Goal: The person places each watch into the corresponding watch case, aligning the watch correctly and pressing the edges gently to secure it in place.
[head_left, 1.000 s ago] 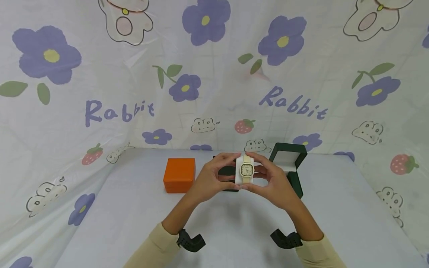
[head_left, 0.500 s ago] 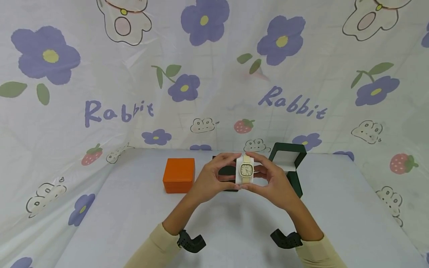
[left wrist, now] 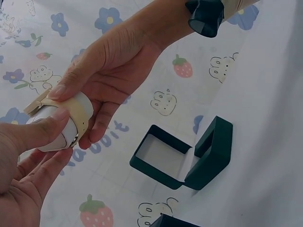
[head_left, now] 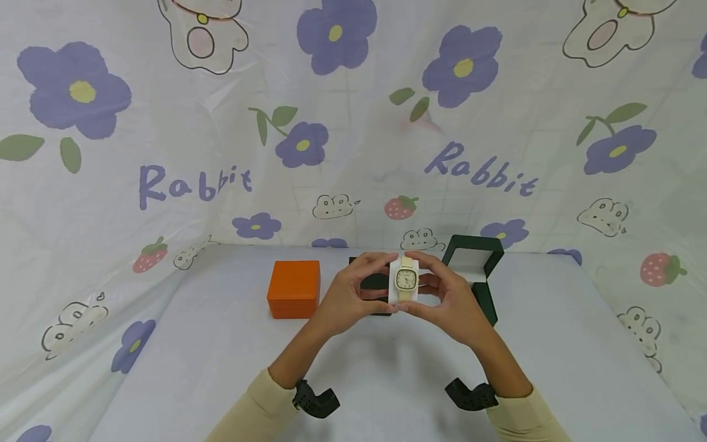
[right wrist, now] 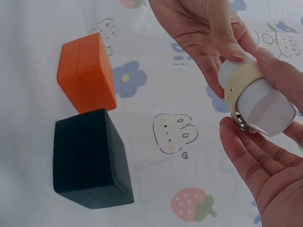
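Observation:
A cream-strapped wristwatch [head_left: 406, 279] with a squarish pale dial is wrapped round a white watch pillow [right wrist: 258, 106]. My left hand [head_left: 345, 298] holds the pillow at its left end, thumb below and fingers above in the head view. From the other side my right hand [head_left: 450, 301] grips it the same way. In both wrist views the thumbs press on the pillow and strap, and the buckle shows on the underside of the band. Watch and pillow are held up above the table, the dial facing the head camera.
A closed orange box [head_left: 294, 290] stands left of the hands. Behind my left hand is a closed dark green box [right wrist: 87, 158], partly hidden in the head view. An open green watch box [head_left: 474, 252] with a white lining stands behind my right hand. A patterned curtain hangs at the back.
The dial tips very slightly upward; both hands keep the same grip. The whole head view has shifted a little, and the boxes stay where they were.

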A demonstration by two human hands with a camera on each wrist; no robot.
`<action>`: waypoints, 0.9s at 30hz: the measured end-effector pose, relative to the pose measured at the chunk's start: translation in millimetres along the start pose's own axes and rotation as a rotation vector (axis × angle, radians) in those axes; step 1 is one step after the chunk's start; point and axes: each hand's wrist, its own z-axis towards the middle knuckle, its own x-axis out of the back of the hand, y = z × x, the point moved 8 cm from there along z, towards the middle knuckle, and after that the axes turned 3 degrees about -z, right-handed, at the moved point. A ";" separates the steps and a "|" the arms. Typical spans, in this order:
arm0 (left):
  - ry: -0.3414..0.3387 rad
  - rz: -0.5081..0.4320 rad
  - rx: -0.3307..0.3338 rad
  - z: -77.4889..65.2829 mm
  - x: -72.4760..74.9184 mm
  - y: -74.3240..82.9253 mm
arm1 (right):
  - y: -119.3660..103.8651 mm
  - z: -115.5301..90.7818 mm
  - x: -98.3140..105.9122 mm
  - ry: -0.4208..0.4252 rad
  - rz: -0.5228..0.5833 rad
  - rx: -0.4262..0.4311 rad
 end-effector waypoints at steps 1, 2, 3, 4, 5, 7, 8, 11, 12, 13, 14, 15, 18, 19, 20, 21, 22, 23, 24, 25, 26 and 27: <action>-0.001 0.000 0.000 0.1 0.0 -0.5 | 1.6 0.0 0.0 0.000 0.003 0.000; -0.001 0.000 -0.001 0.0 0.0 -0.8 | 2.9 -0.1 0.0 -0.001 0.006 0.002; -0.003 0.002 -0.001 0.1 -0.1 -1.1 | 3.6 -0.1 0.0 -0.003 0.010 0.004; -0.004 0.001 -0.001 0.0 -0.1 -1.2 | 4.2 -0.3 0.1 -0.004 0.015 0.005; -0.004 0.002 -0.002 0.0 -0.1 -1.1 | 4.7 -0.3 0.2 -0.006 0.019 0.005; -0.006 0.002 -0.003 0.0 -0.3 -0.9 | 5.0 -0.3 0.7 -0.008 0.025 0.006; -0.007 0.002 -0.004 0.0 -0.4 -1.0 | 5.0 -0.5 0.7 -0.011 0.028 0.004; -0.010 0.003 -0.006 0.3 -0.7 -1.4 | 5.2 -0.9 1.3 -0.013 0.022 -0.004; -0.010 0.004 -0.007 0.4 -0.7 -1.6 | 5.3 -1.0 1.4 -0.014 0.019 -0.005; -0.011 0.004 -0.007 0.5 -0.7 -1.8 | 5.3 -1.1 1.5 -0.015 0.017 -0.009; -0.010 0.005 -0.007 0.5 -0.7 -2.1 | 5.5 -1.2 1.5 -0.017 0.014 -0.010; -0.009 0.007 -0.007 0.5 -0.7 -2.1 | 5.6 -1.1 1.5 -0.019 0.011 -0.010; -0.005 0.010 -0.003 0.5 -0.7 -2.4 | 5.5 -1.0 1.4 -0.020 0.020 -0.006; -0.004 0.011 -0.002 0.6 -0.7 -2.3 | 5.2 -1.0 1.4 -0.020 0.024 -0.004; -0.003 0.014 -0.001 0.7 -0.7 -2.3 | 5.3 -1.2 1.4 -0.019 0.026 -0.001; -0.004 0.016 -0.001 0.8 -0.7 -2.3 | 5.1 -1.2 1.3 -0.018 0.030 0.002; -0.006 0.017 -0.001 1.1 -0.9 -2.3 | 5.0 -1.3 1.4 -0.016 0.033 0.005; -0.006 0.019 -0.001 1.3 -0.9 -2.1 | 5.1 -1.5 1.4 -0.015 0.034 0.007; -0.007 0.021 -0.002 1.4 -1.0 -2.0 | 5.3 -1.6 1.5 -0.014 0.034 0.007; -0.008 0.022 -0.002 1.6 -1.1 -2.3 | 5.3 -1.7 1.5 -0.013 0.032 0.009; -0.008 0.021 -0.001 1.7 -1.1 -2.6 | 5.6 -1.7 1.5 -0.014 0.031 0.007; -0.008 0.019 0.000 1.9 -1.3 -3.0 | 5.6 -1.7 1.5 -0.016 0.031 0.008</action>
